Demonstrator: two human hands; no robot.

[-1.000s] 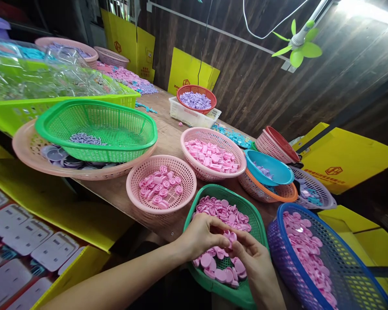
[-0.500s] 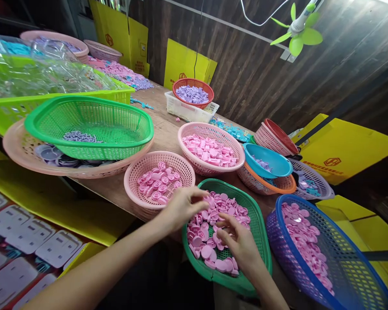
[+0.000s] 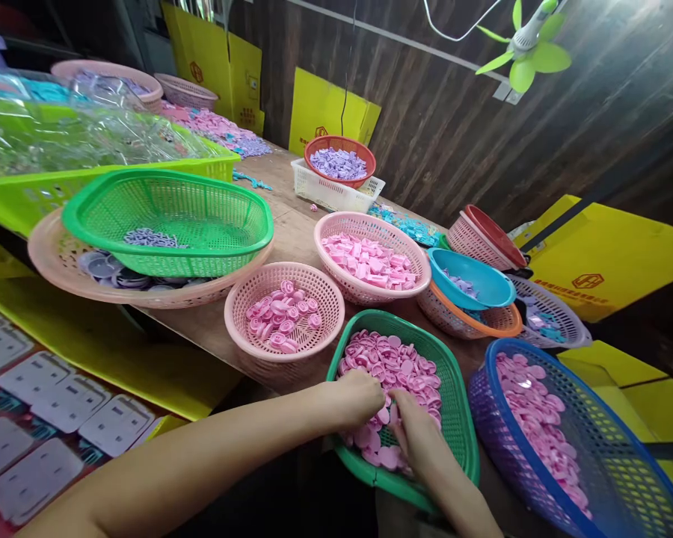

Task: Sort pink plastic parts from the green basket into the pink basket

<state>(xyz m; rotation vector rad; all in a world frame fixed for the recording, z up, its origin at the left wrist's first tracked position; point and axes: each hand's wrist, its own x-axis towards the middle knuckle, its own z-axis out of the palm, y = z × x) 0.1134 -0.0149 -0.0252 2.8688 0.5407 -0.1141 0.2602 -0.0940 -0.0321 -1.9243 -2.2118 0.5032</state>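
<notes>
Holding my left hand (image 3: 357, 400) curled, contents hidden, right hand (image 3: 419, 431) bent, grip I cannot tell, inside dark-green basket (image 3: 466, 430). Loose pink pieces (image 3: 392, 361) heaped toward basket's far edge. Risk: crowded fingers could knock pieces over near edge.

Location reference: dark green basket (image 3: 465, 426). Over it, the left hand (image 3: 359, 397) and right hand (image 3: 418, 437) cover part of the pink pieces (image 3: 395, 359). Left fingertips are hidden; any item gripped cannot be identified. Right of the reference, the blue basket (image 3: 490, 426) is cut off by the bottom edge. Far left of the reference, the lime crate (image 3: 16, 200) leaves the frame. Beyond the reference, rightward, small print on the box (image 3: 622, 254) is illegible.
</notes>
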